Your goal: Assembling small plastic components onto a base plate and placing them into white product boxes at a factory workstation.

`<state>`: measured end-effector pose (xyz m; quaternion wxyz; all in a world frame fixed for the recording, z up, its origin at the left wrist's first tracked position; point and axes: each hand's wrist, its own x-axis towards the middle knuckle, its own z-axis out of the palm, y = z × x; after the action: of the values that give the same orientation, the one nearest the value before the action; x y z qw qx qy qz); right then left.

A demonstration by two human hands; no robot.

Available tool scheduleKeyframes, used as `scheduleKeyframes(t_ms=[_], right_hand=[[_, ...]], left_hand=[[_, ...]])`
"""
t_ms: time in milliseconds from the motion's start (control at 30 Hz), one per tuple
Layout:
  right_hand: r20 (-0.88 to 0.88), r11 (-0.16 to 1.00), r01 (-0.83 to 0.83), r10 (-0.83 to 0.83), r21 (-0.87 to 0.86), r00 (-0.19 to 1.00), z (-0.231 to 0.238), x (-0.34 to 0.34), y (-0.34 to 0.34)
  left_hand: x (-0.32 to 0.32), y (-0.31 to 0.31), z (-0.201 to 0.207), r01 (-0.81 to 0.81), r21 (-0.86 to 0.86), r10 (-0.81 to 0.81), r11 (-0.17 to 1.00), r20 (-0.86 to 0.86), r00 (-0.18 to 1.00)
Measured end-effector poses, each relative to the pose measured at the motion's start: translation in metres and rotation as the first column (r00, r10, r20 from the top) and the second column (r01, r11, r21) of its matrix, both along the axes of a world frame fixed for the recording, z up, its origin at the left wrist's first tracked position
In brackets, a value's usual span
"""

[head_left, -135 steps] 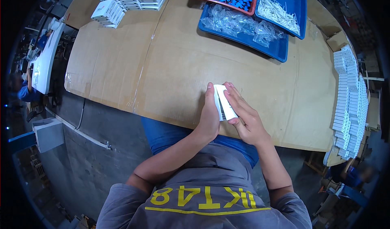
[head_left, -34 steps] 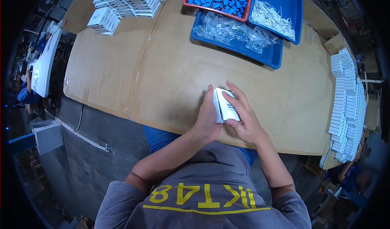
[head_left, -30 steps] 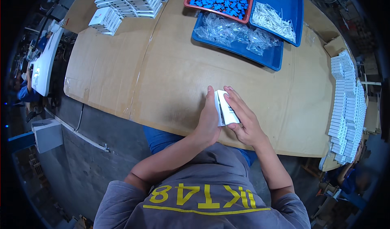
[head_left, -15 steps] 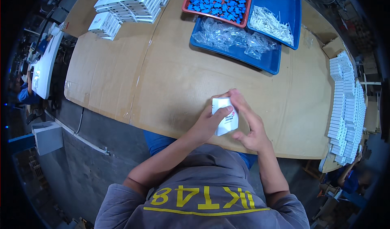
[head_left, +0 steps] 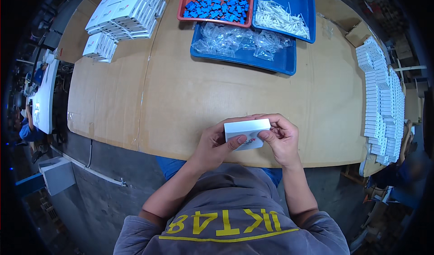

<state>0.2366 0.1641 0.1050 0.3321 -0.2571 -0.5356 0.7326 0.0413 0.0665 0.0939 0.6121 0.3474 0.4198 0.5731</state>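
Note:
A small white box (head_left: 246, 127) with a red and dark print is held between both hands, just above the near edge of the table. My left hand (head_left: 216, 142) grips its left end, thumb on the printed face. My right hand (head_left: 281, 139) closes round the right end, its thumb pressed on the same face near the corner. The box is tilted so that a plain white side faces up. The fingers behind it are mostly hidden.
Beyond my hands lie a red tray (head_left: 181, 13) of blue plastic pieces, a blue tray (head_left: 307, 10) of white sticks and a blue tray (head_left: 289, 65) of clear plastic bags. White boxes are stacked at the far left (head_left: 124, 10) and right edge (head_left: 382, 105) of the cardboard-covered table (head_left: 190, 87).
The box has turned from upright to lengthwise across, a plain side now up. My right hand, loosely spread before, has closed on its right end. The view has shifted slightly.

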Motion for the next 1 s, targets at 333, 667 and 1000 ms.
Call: scheduleKeyframes(t_ms=[333, 667, 1000], right_hand=[[0.115, 0.974, 0.033, -0.007, -0.225, 0.993, -0.019, -0.023, -0.003], [0.126, 0.976, 0.193, -0.205, 0.098, 0.971, -0.005, -0.025, 0.004], [0.073, 1.0, 0.002, -0.003, 0.013, 0.997, -0.01, -0.011, -0.002]], left_hand=[[0.004, 0.011, -0.017, -0.31, -0.047, 0.31, 0.95, 0.273, 0.911], [-0.014, 0.014, -0.022, -0.363, 0.161, 0.387, 0.918, -0.16, 0.908], [-0.015, 0.009, -0.006, -0.025, 0.224, 0.058, 0.974, -0.144, 0.988]])
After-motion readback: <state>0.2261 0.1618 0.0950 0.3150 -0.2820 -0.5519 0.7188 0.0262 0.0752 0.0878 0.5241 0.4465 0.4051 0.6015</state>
